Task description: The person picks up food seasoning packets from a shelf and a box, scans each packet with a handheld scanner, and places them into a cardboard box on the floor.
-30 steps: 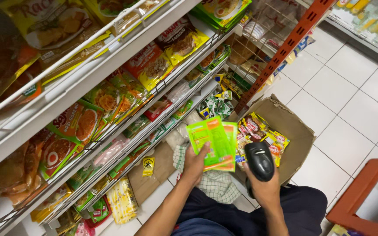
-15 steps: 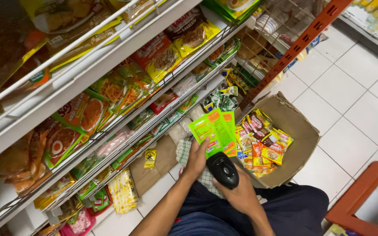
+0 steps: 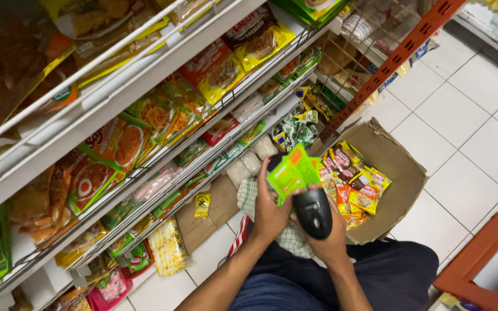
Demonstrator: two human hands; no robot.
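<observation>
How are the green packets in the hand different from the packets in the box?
The green packets are bright green with an orange edge; the box packets are yellow, red and brown. The green packets are held up, fanned out, in the left hand; the box packets lie heaped in the cardboard box. The black scanner in the right hand sits just below the green packets, not the box packets. Both are small flat sachets.

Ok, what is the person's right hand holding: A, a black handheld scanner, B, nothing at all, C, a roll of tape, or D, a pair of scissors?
A: the right hand grips a black handheld scanner just below the green packets held up by the left hand.
</observation>
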